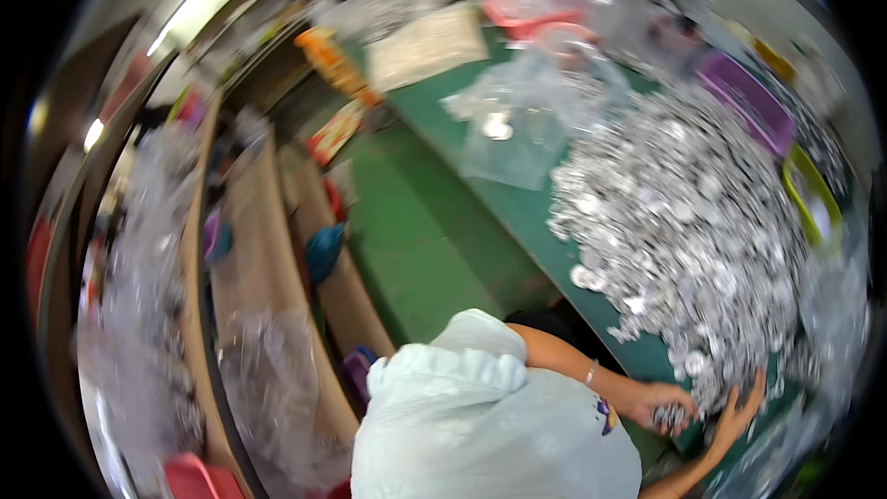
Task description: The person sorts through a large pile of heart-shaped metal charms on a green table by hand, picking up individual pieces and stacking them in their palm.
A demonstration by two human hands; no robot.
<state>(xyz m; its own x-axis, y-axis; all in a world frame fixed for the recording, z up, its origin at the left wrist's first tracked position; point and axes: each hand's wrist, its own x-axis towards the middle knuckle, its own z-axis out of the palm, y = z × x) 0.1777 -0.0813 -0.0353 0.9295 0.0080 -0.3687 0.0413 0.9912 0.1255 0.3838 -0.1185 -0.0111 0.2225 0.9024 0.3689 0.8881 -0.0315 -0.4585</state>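
A large heap of small silver discs covers much of the green table on the right. My left hand, with a bracelet at the wrist, is cupped at the table's near edge. Its fingers curl around a small batch of silver discs. Close beside it, my right hand rests at the near end of the heap. The right fingers are stretched and apart, touching or just above the loose discs; I see nothing gripped in them.
Beyond the heap lie a purple basket and a yellow-green basket. Clear plastic bags lie farther along the table, near a red tray. Shelves with bagged goods stand at left, across a green floor.
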